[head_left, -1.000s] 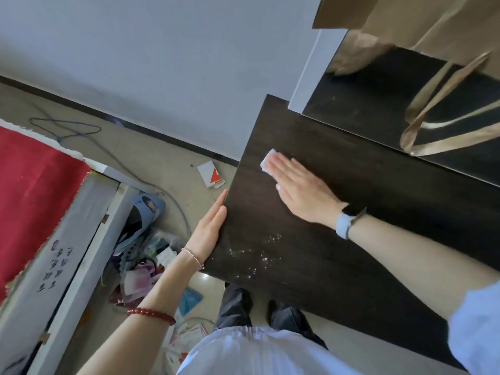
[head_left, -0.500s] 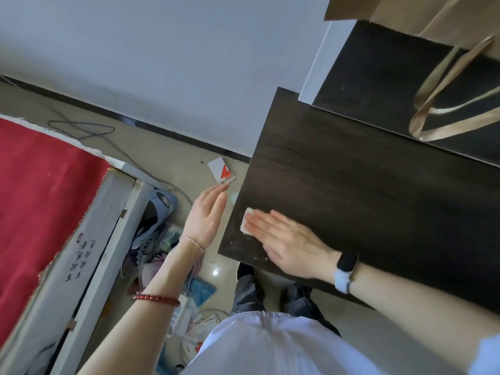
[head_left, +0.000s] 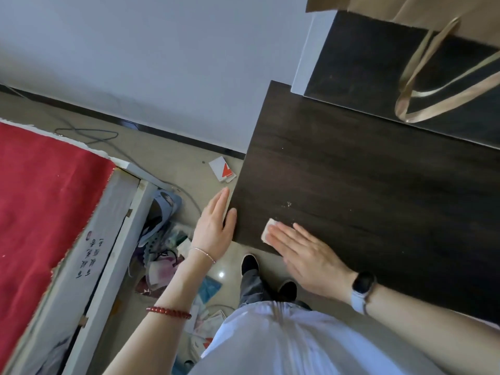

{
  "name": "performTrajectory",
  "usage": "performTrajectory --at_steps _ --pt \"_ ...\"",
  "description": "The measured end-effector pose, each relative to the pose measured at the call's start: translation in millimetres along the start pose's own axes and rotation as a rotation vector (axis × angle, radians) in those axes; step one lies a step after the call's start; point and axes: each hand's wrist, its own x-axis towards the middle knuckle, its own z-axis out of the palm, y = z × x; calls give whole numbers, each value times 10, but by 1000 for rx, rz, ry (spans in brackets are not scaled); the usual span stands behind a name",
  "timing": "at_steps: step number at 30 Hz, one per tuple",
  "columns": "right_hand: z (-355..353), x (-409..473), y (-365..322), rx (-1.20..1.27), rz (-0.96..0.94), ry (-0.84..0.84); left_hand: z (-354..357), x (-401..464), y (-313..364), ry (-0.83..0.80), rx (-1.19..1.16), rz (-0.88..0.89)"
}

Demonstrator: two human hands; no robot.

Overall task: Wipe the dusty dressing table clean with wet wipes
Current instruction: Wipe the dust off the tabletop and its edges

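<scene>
Dark wood-grain dressing table (head_left: pixel 378 190) gets a wipe-down as the right hand (head_left: pixel 305 253) presses a small folded white wet wipe (head_left: pixel 267 230) flat under straight fingers at the near left corner, while the left hand (head_left: pixel 215 221), fingers straight and together, rests against the table's side edge just beside it. Pale crumbs of dust (head_left: pixel 288 204) lie just beyond the right fingertips. A stroke toward the corner could likely push the grit onto the cluttered floor (head_left: pixel 176 169), or slide the wipe off the edge.
</scene>
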Motion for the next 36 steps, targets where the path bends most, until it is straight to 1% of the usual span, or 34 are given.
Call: performTrajectory --at_steps 2,4,5,6,7,8,10,11,12,13,14,15,17,19,21,23,24,25,27,29,31,32,33,34,35,36 --pt "-59 -260 268 34 291 78 149 -39 95 -73 8 -13" --pt "-105 -279 457 77 638 150 216 -59 144 -54 1 -52" --pt "-116 -167 473 98 737 196 217 -58 145 -45 -16 -72" --pt "-119 -4 433 114 758 233 201 -61 142 -47 -45 -85" --pt "-111 189 330 126 715 257 174 -55 121 -54 -103 -90" --pt "-76 360 184 144 631 248 155 -55 105 -51 -210 -97" --pt "38 502 -159 128 405 197 117 -57 89 -39 -457 -162" --pt "85 454 -298 119 326 195 111 -57 77 -40 -514 -190" --pt "121 344 -356 114 274 195 111 -55 65 -45 -502 -190" --pt "130 169 -334 110 257 193 134 -63 61 -49 -414 -170" --pt "138 -34 -244 106 280 192 172 -79 61 -42 -261 -139" --pt "131 -262 -106 96 343 196 236 -100 81 -24 -84 -116" --pt "121 -757 199 87 577 246 353 -145 117 65 172 -114" --pt "66 -1262 406 110 914 278 424 -170 168 125 239 -144" --pt "29 -1520 491 164 1217 342 446 -160 170 134 247 -150" --pt "39 -1405 446 200 1358 443 444 -155 149 132 245 -142" --pt "61 -1245 380 204 1357 470 433 -153 150 126 234 -145" --pt "84 -1037 259 205 1299 479 415 -151 155 113 224 -151" --pt "159 -568 -82 242 1055 453 372 -149 164 66 196 -157" --pt "174 -175 -420 294 800 432 312 -138 170 3 117 -154" --pt "74 44 -576 419 660 429 238 -124 161 -19 41 -134" --pt "49 61 -572 462 642 465 217 -130 161 -11 35 -124" --pt "29 52 -547 458 665 525 182 -137 171 10 41 -110" --pt "1 19 -504 407 742 578 153 -151 189 35 45 -94" --pt "-20 -24 -454 352 846 588 126 -177 217 59 41 -76" --pt "-29 -56 -410 318 937 562 104 -209 252 80 39 -52"
